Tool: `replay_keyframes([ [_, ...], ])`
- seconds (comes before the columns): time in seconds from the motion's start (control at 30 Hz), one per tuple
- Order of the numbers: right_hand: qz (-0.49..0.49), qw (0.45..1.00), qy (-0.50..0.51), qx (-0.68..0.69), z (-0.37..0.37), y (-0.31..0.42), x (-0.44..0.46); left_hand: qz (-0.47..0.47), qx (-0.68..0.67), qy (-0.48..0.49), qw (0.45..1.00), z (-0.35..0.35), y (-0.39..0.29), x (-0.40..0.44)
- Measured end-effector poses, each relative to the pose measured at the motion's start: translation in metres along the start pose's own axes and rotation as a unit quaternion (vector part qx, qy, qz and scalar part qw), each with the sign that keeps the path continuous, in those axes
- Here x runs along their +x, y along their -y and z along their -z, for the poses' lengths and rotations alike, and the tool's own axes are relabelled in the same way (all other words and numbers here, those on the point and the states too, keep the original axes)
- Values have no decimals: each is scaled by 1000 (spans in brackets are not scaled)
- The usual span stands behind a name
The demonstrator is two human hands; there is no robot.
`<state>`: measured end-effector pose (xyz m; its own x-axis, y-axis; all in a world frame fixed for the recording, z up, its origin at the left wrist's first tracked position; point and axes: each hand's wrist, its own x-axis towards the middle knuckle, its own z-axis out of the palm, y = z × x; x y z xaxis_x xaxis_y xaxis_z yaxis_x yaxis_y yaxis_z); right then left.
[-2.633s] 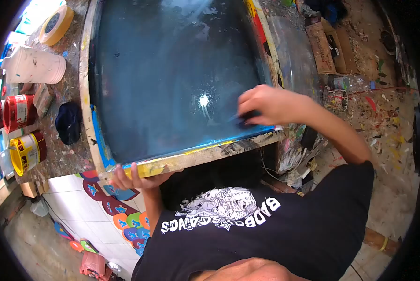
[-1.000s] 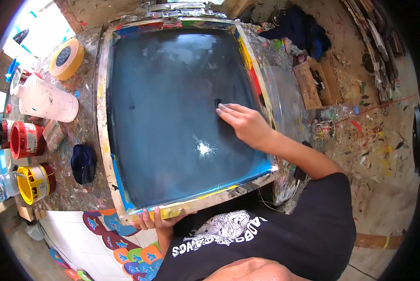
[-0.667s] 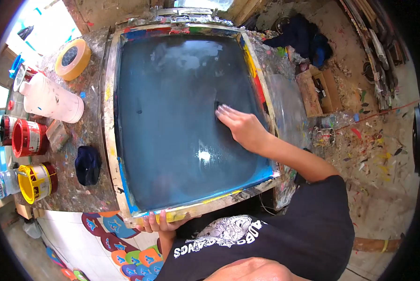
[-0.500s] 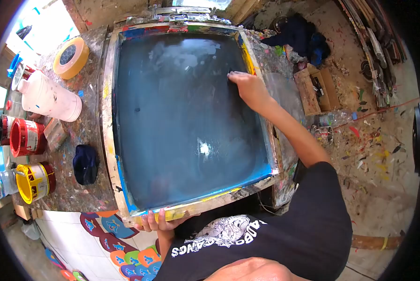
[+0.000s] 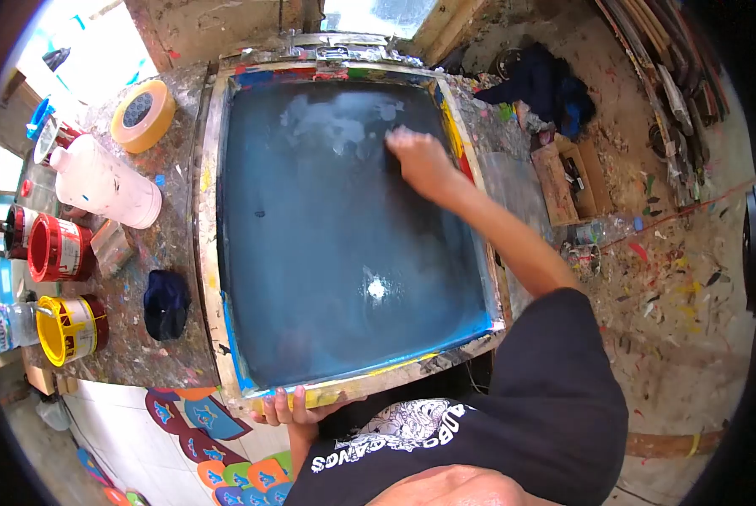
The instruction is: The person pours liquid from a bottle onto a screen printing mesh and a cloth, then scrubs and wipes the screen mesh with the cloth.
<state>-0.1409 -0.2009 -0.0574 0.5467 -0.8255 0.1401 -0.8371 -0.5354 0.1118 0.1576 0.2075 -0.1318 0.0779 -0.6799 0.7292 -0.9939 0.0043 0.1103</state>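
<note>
A wooden-framed screen [image 5: 353,261] with a dark blue-grey mesh lies on the paint-stained table. My left hand [image 5: 298,411] grips the frame's near left corner, its fingers over the edge. Over the upper right part of the mesh, my right hand [image 5: 424,164] is closed round a small dark pad, mostly hidden by the fingers. Its fingertips are slightly blurred. Near the mesh's left side is a small dark mark, and a bright reflection shines at the lower middle.
On the left of the table [image 5: 159,354] are a tape roll [image 5: 143,116], a pinkish-white bottle [image 5: 108,187], a red can [image 5: 58,247], a yellow can [image 5: 70,329] and a dark cloth [image 5: 166,305]. At right, a cardboard box [image 5: 570,181] sits near scattered scraps.
My right hand has moved from the near right corner up the mesh, then slightly left. My left hand keeps its hold on the frame. The camera view has shifted, showing more of the far end.
</note>
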Motion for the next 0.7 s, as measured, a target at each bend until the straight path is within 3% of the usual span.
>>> replay_keyframes([
  [0.03,102,984,-143,19,-15,7,-14,0,2,-2,1000,0,0,0],
  [0.07,107,983,-146,19,-12,0,-8,0,3,-1,1000,-1,0,0],
  [0.13,-27,999,11,-35,-3,-24,5,1,5,2,1000,0,0,-1],
  [0.2,-52,998,-26,-20,-20,-67,42,-1,7,3,1000,2,1,-3],
  [0.27,-85,995,32,37,-6,-45,73,-3,10,4,1000,4,0,-5],
  [0.33,58,992,-57,99,-31,-10,64,-6,10,6,1000,4,1,-5],
  [0.37,77,987,-3,140,-1,23,47,-6,11,6,1000,3,2,-5],
  [0.4,135,977,-34,162,5,35,29,-7,12,4,1000,3,2,-5],
  [0.47,166,965,-7,204,12,18,17,-7,11,6,1000,1,2,-6],
  [0.57,-2,992,25,127,-4,-36,57,-7,11,4,1000,3,1,-8],
  [0.6,18,992,-24,126,-7,-33,69,-10,13,4,1000,2,1,-8],
  [0.7,125,978,35,162,-4,32,57,-16,16,6,1000,3,0,-8],
])
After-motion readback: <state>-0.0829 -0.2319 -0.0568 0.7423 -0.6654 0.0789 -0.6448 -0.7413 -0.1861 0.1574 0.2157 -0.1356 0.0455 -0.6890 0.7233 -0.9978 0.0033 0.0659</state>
